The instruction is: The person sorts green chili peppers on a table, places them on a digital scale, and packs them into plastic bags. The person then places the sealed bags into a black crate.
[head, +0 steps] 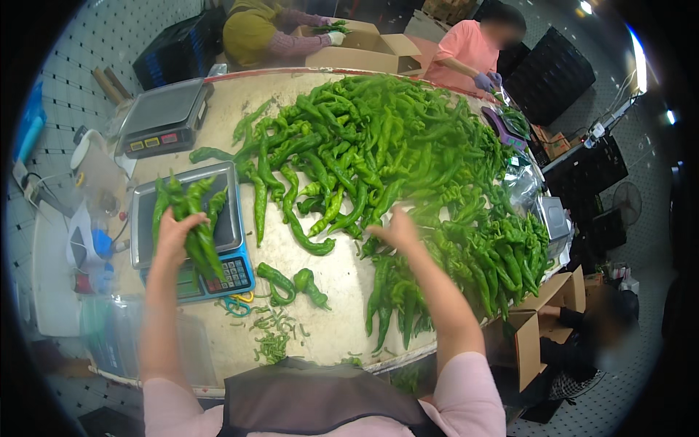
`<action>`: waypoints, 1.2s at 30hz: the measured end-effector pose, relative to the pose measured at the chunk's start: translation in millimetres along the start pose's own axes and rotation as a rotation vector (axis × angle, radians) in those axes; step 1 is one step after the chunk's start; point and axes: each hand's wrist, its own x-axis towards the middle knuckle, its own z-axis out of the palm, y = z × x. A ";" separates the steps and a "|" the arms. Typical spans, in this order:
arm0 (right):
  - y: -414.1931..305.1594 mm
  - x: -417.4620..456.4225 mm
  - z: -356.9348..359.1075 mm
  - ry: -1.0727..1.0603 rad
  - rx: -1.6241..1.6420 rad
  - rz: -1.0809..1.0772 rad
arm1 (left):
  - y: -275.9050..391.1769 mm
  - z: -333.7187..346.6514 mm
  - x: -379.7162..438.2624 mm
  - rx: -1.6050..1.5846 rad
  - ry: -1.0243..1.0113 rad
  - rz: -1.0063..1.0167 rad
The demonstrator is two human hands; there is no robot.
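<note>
My left hand point(173, 235) grips a bunch of long green peppers point(201, 243) above a blue digital scale point(240, 271). The bunch covers part of the scale's metal pan and keypad. At the near edge of a large pile of green peppers point(377, 131), my right hand point(403, 232) is blurred, its thumb apart from the fingers, with no pepper visible in it. Two short curled peppers point(310, 288) lie on the table in front of me. Beside them are scissors point(238, 305) with blue and yellow handles and a scatter of cut pepper stems point(273, 341).
A second scale point(164, 117) stands at the far left, and a purple scale point(505, 128) at the right. Across the table point(344, 284), one person handles peppers over a cardboard box point(355, 54); another wears gloves point(486, 81). A third person sits by an open carton point(527, 349) at right.
</note>
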 end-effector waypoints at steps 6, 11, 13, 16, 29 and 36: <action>33.4 -21.9 83.0 0.190 0.645 0.079 | -52.1 -45.9 49.8 1.072 0.381 0.481; 28.1 -89.8 40.8 -0.086 1.927 0.251 | -29.5 3.8 10.1 1.227 0.481 0.622; 32.8 -106.3 40.9 -0.288 2.238 0.266 | -13.7 39.4 -21.1 1.156 0.367 0.902; 13.0 -123.3 21.5 -0.764 2.365 0.248 | -15.5 93.5 -72.5 1.017 -0.144 1.068; 29.5 131.9 49.7 0.426 0.164 -0.171 | -104.4 154.4 -122.5 0.095 -0.856 -0.343; -2.6 131.5 -5.9 -0.030 0.390 -0.098 | -118.3 148.4 -126.1 -0.575 -0.923 -0.800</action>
